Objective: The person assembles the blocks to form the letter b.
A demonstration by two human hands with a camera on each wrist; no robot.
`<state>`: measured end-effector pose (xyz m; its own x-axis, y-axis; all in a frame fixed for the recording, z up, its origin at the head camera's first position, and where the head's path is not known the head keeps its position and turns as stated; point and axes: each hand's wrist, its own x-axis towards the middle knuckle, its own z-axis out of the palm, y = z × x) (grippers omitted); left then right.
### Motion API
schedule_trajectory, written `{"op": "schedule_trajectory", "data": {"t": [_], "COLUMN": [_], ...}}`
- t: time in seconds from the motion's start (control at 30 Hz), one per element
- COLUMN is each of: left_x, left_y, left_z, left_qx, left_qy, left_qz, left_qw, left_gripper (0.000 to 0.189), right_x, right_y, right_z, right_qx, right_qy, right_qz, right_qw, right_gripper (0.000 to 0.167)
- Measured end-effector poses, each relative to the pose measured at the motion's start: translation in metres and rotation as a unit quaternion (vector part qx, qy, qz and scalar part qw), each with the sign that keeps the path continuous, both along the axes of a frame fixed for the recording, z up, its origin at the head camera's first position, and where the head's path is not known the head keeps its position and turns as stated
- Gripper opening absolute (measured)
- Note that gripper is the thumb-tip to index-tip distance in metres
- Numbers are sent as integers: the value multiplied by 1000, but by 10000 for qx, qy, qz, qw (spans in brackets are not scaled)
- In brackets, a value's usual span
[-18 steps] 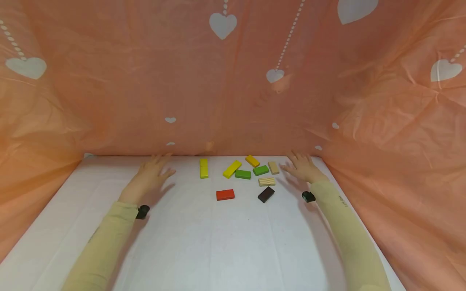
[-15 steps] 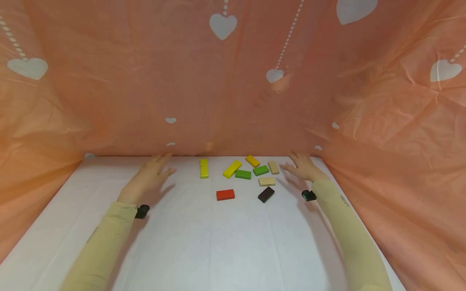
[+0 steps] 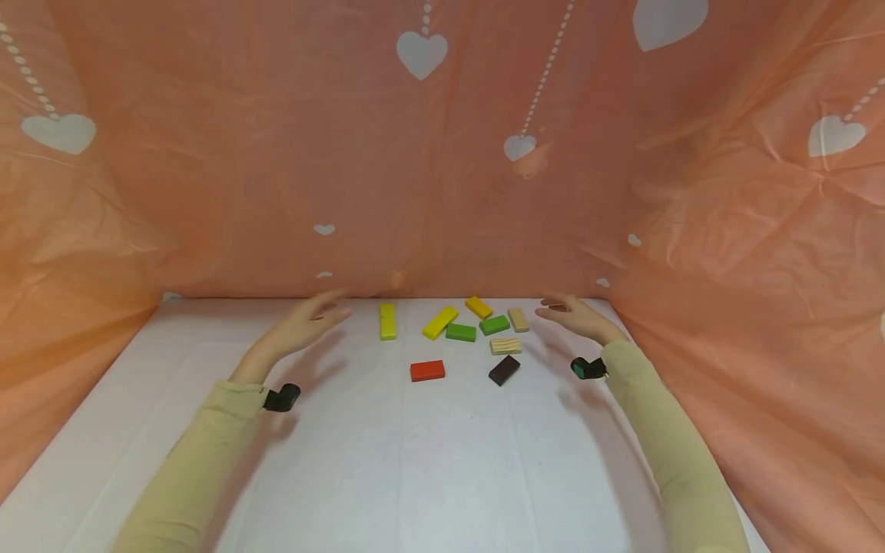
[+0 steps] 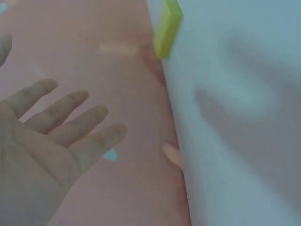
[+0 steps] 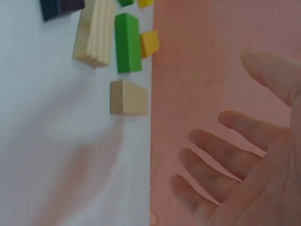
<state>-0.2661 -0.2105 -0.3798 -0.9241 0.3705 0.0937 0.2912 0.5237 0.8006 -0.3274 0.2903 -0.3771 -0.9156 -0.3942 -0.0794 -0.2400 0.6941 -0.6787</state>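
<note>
My left hand (image 3: 300,326) hovers over the left part of the table, palm turned inward and fingers extended, holding nothing. Nearest to it stands a yellow block (image 3: 388,321), also seen in the left wrist view as a yellow block (image 4: 168,29) near the table's far edge. On the other side, my right hand (image 3: 581,317) is raised with relaxed fingers and an empty palm. Just left of it lies a plain wooden block (image 3: 518,319). The right wrist view shows this wooden block (image 5: 129,98) beside a green block (image 5: 128,43), apart from the fingers.
Between the hands lie another yellow block (image 3: 440,322), an orange-yellow block (image 3: 478,308), two green blocks (image 3: 461,332), a striped wooden block (image 3: 505,346), a red block (image 3: 427,371) and a dark brown block (image 3: 504,370). An orange curtain (image 3: 442,192) with hearts borders the white table (image 3: 415,461).
Both hands have lifted off the table and rotated so the palms face each other. The left hand has shifted slightly to the right. The blocks have kept their places.
</note>
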Motion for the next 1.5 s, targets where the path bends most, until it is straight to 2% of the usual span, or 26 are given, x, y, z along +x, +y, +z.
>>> {"op": "schedule_trajectory", "data": {"t": [0.13, 0.23, 0.3, 0.4, 0.43, 0.53, 0.63, 0.67, 0.83, 0.9, 1.03, 1.13, 1.27, 1.5], "left_x": [-2, -2, -1, -1, -10, -10, -10, -1, 0, 1, 3, 5, 6, 3], "left_y": [12, 21, 26, 33, 31, 38, 46, 53, 66, 70, 78, 84, 89, 95], "left_z": [4, 5, 4, -2, -18, -28, -36, -26, -41, -48, -59, -63, -66, -69], "left_qx": [794, 1406, 1626, 1762, 1871, 1903, 1936, 1846, 1895, 1829, 1326, 1093, 1048, 983], "left_qy": [-367, -748, -959, -1094, -999, -1137, -1426, -1640, -1964, -2021, -1799, -1613, -1523, -1399], "left_qz": [-334, -571, -671, -839, -1023, -1148, -1122, -949, -910, -923, -958, -948, -952, -988], "left_qw": [9956, 9856, 9797, 9747, 9719, 9683, 9642, 9644, 9577, 9577, 9700, 9762, 9781, 9803], "left_gripper": [56, 54, 53, 52, 53, 50, 49, 47, 49, 52, 57, 60, 64, 64], "right_x": [3, 7, 11, 17, 19, 23, 26, 27, 31, 33, 36, 37, 37, 38], "right_y": [-1, -1, -2, -5, -6, -9, -14, -15, -24, -27, -31, -33, -37, -42], "right_z": [2, 2, 2, 0, 0, -5, -10, -11, -16, -19, -27, -33, -38, -43], "right_qx": [-352, -533, -591, -728, -750, -854, -932, -949, -1070, -1093, -1097, -1203, -1309, -968], "right_qy": [-111, -242, -289, -452, -465, -552, -531, -542, -625, -689, -717, -659, -549, -204], "right_qz": [134, 191, 276, 389, 450, 547, 718, 748, 915, 951, 1221, 1530, 1780, 1897], "right_qw": [9992, 9981, 9974, 9956, 9951, 9933, 9916, 9912, 9881, 9871, 9838, 9787, 9737, 9768], "right_gripper": [55, 52, 50, 50, 50, 49, 48, 48, 47, 45, 42, 40, 39, 39]}}
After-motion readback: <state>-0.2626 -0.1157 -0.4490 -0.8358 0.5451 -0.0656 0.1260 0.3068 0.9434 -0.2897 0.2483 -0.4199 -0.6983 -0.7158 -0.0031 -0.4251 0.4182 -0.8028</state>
